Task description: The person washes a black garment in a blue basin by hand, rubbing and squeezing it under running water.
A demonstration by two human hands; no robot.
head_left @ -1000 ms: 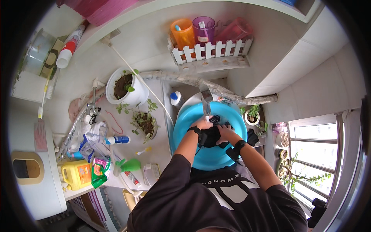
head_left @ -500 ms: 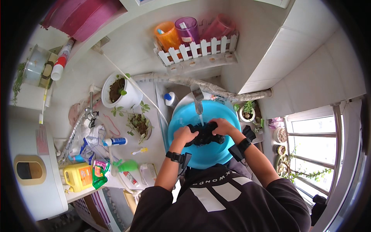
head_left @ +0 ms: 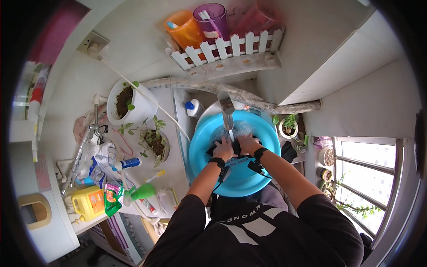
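Pressing down side by side, the left hand (head_left: 223, 149) and right hand (head_left: 247, 144) close their fingers on a dark cloth (head_left: 235, 150) inside the blue basin (head_left: 209, 171), just below the metal tap (head_left: 227, 113); a potted plant (head_left: 155, 141) stands well left

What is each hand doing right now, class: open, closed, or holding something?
Left hand: closed on the dark cloth in the blue basin.
Right hand: closed on the same cloth, under the tap.
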